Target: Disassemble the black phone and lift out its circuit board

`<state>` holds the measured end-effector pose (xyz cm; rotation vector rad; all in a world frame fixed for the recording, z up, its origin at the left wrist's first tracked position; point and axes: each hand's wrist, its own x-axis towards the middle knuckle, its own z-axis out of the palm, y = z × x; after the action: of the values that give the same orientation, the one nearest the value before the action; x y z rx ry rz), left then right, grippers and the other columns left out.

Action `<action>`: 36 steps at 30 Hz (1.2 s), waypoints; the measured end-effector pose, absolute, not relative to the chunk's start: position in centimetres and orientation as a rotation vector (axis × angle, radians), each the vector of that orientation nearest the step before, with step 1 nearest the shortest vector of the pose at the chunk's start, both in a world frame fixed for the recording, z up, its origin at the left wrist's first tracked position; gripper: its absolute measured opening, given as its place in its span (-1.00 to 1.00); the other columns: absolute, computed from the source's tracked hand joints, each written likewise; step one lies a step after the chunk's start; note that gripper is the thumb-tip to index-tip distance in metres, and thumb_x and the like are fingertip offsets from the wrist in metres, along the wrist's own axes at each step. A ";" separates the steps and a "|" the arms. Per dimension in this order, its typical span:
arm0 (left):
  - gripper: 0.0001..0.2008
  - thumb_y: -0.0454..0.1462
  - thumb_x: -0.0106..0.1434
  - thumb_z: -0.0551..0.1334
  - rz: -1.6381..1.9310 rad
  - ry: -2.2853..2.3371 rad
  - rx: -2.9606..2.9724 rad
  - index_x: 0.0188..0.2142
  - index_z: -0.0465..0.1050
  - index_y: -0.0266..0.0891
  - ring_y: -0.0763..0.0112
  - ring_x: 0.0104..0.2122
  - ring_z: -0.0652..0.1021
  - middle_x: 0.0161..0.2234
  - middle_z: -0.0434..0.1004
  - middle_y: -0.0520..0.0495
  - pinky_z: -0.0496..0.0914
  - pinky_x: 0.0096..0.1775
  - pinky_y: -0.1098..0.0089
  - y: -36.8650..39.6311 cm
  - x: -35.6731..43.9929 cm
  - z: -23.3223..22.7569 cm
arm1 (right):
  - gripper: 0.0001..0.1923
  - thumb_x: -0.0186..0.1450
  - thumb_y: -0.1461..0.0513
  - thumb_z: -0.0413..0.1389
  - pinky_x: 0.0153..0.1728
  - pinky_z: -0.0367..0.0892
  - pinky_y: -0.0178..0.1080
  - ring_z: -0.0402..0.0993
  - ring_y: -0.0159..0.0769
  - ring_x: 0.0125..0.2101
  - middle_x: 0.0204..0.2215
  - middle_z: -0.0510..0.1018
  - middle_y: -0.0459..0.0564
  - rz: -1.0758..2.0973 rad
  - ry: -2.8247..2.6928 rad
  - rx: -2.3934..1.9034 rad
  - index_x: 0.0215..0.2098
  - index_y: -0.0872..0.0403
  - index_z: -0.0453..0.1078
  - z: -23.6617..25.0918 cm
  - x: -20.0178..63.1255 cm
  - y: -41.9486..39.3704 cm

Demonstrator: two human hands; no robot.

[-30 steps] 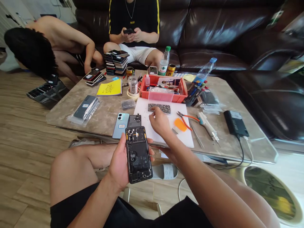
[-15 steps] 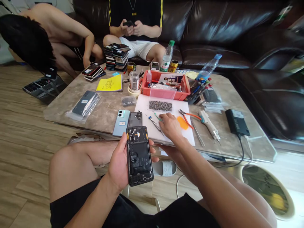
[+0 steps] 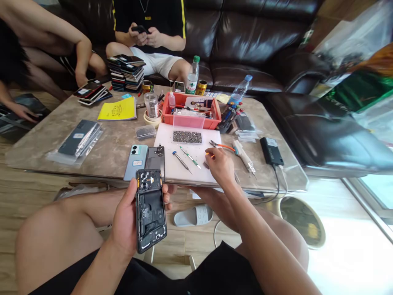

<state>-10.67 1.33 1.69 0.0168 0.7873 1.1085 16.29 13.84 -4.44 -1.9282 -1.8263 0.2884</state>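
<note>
My left hand (image 3: 124, 223) is wrapped round a smartphone (image 3: 151, 213) with its back cover off, so the dark inside shows. My right hand (image 3: 220, 164) bends over the right part of a white mat (image 3: 166, 135), its fingertips closed at a thin orange piece (image 3: 210, 155) that is mostly hidden under it. Left of these fingers lie a green-and-silver pry tool (image 3: 190, 157) and a blue-capped screwdriver (image 3: 181, 162). A clear box of tiny screws (image 3: 187, 137) stands at the mat's back. Cutting pliers (image 3: 222, 146) lie just beyond my right hand.
A light blue phone (image 3: 136, 162) and a grey phone cover (image 3: 156, 157) lie left of the mat. Behind it stands a red tool tray (image 3: 166, 112). An electric screwdriver (image 3: 244, 157) and a black power box (image 3: 271, 150) lie right. Two people sit opposite.
My right hand has left the green pry tool, which now lies on the mat, and moved right over the orange piece. My left hand still holds the phone. The view has turned right.
</note>
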 end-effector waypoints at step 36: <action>-0.25 0.21 0.01 0.62 1.054 1.145 0.413 0.00 0.48 -0.12 0.49 -0.51 0.50 -0.30 0.49 0.12 0.51 -0.47 0.39 0.9 -8.5 0.4 | -0.48 0.45 0.03 0.22 -0.05 0.49 -0.04 0.61 0.11 0.04 0.24 0.52 0.26 0.291 -1.865 -2.125 0.31 0.01 0.55 -5.7 17.4 10.2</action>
<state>-8.52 0.88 0.42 0.4129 1.1449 1.0543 17.37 10.22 -5.71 -2.1246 -1.8649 0.2911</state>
